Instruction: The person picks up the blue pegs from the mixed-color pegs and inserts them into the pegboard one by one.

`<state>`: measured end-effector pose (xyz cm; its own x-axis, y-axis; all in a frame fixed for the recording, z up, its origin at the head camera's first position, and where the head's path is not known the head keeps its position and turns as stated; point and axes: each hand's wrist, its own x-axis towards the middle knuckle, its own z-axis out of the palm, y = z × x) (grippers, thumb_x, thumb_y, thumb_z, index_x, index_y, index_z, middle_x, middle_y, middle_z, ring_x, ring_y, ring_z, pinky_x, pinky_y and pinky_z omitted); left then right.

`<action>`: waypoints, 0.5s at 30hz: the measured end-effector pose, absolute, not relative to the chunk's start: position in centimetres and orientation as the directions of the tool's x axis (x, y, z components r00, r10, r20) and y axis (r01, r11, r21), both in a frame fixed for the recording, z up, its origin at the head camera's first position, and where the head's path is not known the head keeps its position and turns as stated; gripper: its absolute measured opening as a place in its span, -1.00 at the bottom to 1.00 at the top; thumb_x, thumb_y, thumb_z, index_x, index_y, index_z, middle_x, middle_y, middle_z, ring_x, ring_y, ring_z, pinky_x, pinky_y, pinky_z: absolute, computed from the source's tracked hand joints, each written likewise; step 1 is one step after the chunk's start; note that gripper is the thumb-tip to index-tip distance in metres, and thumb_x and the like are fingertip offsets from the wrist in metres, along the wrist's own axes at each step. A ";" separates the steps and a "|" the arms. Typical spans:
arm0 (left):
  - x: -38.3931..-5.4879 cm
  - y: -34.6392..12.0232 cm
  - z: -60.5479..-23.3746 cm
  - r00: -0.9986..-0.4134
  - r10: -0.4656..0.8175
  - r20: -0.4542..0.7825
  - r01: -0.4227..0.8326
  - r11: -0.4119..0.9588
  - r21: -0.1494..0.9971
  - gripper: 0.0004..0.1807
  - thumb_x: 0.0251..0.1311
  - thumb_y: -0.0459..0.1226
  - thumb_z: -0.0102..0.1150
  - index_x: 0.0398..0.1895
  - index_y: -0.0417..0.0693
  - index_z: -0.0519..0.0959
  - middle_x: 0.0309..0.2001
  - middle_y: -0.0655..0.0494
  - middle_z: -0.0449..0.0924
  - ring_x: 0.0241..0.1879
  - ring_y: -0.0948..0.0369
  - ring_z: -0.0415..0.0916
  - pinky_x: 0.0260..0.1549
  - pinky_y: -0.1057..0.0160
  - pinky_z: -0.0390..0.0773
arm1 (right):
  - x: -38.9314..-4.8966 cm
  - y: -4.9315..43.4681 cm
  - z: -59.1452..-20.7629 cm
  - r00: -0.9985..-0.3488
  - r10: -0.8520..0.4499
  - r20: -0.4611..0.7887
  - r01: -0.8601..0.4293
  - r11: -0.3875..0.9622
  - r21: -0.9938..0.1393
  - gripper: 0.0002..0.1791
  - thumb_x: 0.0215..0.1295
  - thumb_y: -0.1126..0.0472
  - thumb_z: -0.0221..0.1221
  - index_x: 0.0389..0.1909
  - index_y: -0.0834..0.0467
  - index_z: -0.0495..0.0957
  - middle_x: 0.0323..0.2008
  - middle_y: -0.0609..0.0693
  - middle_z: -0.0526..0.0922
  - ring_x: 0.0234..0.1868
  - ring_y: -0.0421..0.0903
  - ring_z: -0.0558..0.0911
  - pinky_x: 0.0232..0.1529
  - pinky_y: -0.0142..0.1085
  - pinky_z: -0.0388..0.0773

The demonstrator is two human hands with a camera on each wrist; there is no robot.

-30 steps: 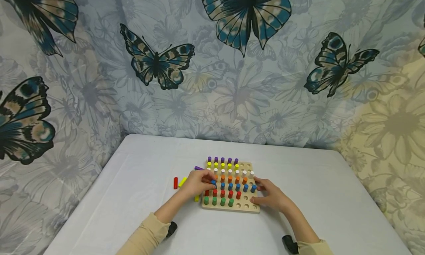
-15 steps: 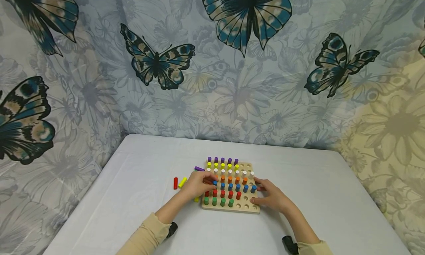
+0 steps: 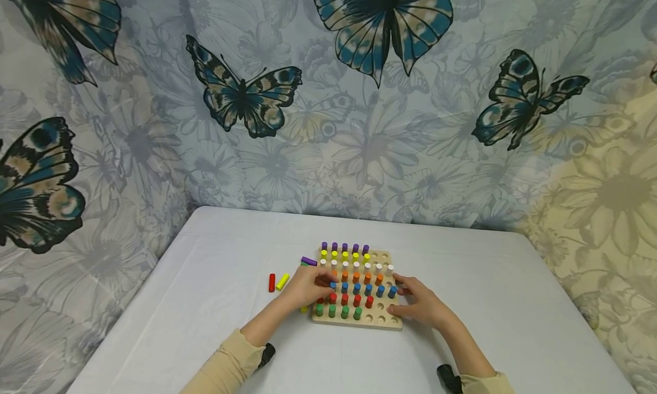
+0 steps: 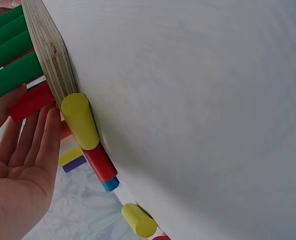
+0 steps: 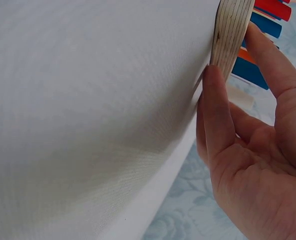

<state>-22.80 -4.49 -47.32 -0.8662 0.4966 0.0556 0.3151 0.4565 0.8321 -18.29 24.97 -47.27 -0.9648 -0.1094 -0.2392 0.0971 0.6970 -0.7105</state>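
Note:
A wooden pegboard lies on the table with rows of coloured pegs standing in its holes. My left hand reaches over its left side and pinches a blue peg at the left end of the blue row, its lower part hidden. In the left wrist view, the thumb lies by a red peg, with green pegs beyond it. My right hand grips the right edge of the board, thumb on top and fingers against the side, as the wooden edge in the right wrist view shows.
Left of the board, loose pegs lie on the white table: red, yellow and purple. Another yellow peg lies against the board's edge. A butterfly-patterned cloth hangs behind the table.
My left hand has shifted slightly right, and the blue peg has come down into line with the blue row. The right hand stays at the board's edge.

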 end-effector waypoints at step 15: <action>-23.1 -5.6 -47.4 -0.912 0.410 0.009 0.157 0.329 0.931 -0.83 0.17 -0.32 0.34 -0.16 -0.10 0.67 -0.21 0.08 0.70 -0.24 0.23 0.64 -0.24 0.28 0.63 | -18.2 25.1 -47.3 -0.967 -0.114 -0.229 0.085 0.702 -0.707 -0.02 0.03 0.01 0.46 0.43 0.23 0.22 0.22 0.16 0.40 0.22 0.16 0.42 0.24 0.24 0.24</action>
<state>-23.07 -5.64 -47.40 -0.9120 0.4100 0.0087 0.1568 0.3290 0.9312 -18.21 25.07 -47.33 -0.9666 -0.1141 -0.2294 0.0849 0.7018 -0.7073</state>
